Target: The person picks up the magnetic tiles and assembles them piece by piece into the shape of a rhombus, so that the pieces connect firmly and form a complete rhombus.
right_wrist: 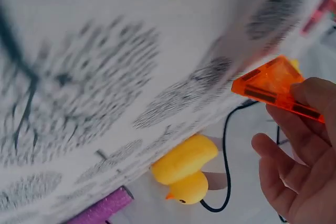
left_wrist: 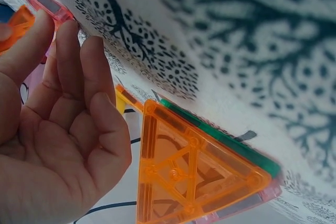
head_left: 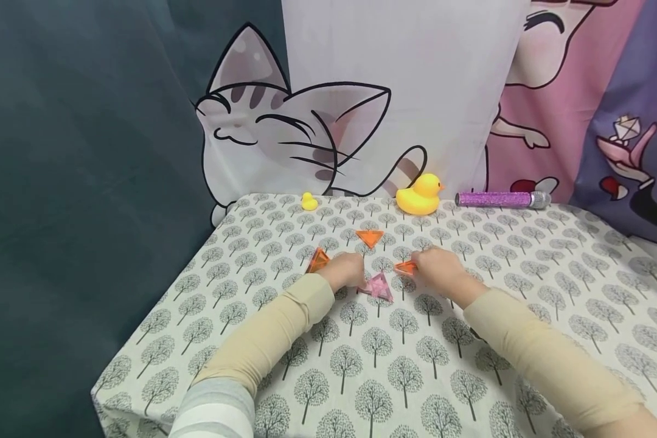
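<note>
At the middle of the table my left hand (head_left: 346, 271) pinches a corner of a pink triangular magnetic tile (head_left: 379, 286) between thumb and fingertips; the remaining fingers are loosely curled. My right hand (right_wrist: 302, 156) holds an orange triangular magnetic tile (right_wrist: 275, 85) between thumb and index finger, close over the cloth. In the head view that orange tile points left, toward the pink one. Beside my left hand lies a stack of triangular tiles, with an orange tile (left_wrist: 184, 169) on top and green (left_wrist: 231, 140) and pink edges beneath. One more orange tile (head_left: 369, 238) lies farther back.
A small yellow duck (head_left: 309, 202), a larger yellow duck (head_left: 418, 196) and a glittery purple tube (head_left: 495, 199) with a silvery end line the table's back edge. Behind them hangs a cartoon cat curtain (head_left: 285, 140). A tree-patterned cloth (head_left: 372, 395) covers the table.
</note>
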The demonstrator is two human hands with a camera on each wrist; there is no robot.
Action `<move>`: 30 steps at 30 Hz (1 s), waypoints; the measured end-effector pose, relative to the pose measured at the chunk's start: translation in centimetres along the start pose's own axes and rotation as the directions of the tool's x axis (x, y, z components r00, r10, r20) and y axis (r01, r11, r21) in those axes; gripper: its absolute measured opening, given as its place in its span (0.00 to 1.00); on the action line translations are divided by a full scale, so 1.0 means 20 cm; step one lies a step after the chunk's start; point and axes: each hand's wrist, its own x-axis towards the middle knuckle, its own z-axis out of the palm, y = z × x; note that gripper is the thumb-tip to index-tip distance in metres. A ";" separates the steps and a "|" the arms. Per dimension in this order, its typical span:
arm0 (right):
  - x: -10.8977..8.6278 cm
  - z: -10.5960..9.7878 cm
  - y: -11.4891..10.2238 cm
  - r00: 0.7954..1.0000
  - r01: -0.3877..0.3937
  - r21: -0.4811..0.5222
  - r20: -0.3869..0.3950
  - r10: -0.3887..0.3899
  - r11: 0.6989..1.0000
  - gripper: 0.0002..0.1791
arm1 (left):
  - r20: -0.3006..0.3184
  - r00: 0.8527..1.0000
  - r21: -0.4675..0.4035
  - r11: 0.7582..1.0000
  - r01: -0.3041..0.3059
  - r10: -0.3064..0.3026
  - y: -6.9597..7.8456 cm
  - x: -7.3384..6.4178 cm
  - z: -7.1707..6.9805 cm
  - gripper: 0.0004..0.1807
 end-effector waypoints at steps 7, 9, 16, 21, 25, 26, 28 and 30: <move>-0.05 -0.06 -0.04 0.999 -0.031 0.236 -0.003 0.033 0.971 0.05 | -0.013 1.000 -0.001 1.000 -0.013 0.013 0.00 0.00 0.01 0.13; -0.06 -0.08 -0.05 0.999 -0.036 0.286 0.017 0.032 0.958 0.05 | -0.013 1.000 -0.005 1.000 -0.016 0.016 0.00 0.00 0.01 0.14; -0.07 -0.10 -0.16 0.999 0.025 0.330 0.036 -0.039 0.944 0.05 | -0.003 1.000 -0.015 1.000 0.001 -0.001 0.00 0.00 0.01 0.13; -0.06 -0.09 -0.24 0.996 0.078 0.313 0.022 -0.089 0.947 0.07 | -0.010 1.000 -0.038 0.999 0.002 -0.002 0.00 0.00 0.01 0.14; -0.05 -0.07 -0.29 0.994 0.103 0.300 0.011 -0.111 0.948 0.07 | -0.014 1.000 -0.042 0.999 -0.005 0.005 0.00 0.00 0.01 0.11; -0.04 -0.06 -0.30 0.994 0.101 0.299 0.012 -0.110 0.949 0.07 | -0.013 1.000 -0.039 0.999 -0.007 0.006 0.00 0.00 0.01 0.09; -0.03 -0.05 -0.32 0.994 0.098 0.291 0.010 -0.105 0.952 0.08 | -0.007 1.000 -0.038 0.999 -0.001 0.001 0.00 0.01 0.01 0.07; -0.02 -0.04 -0.33 0.995 0.099 0.282 0.005 -0.105 0.954 0.10 | -0.007 1.000 -0.028 1.000 0.001 -0.001 0.00 0.01 0.01 0.05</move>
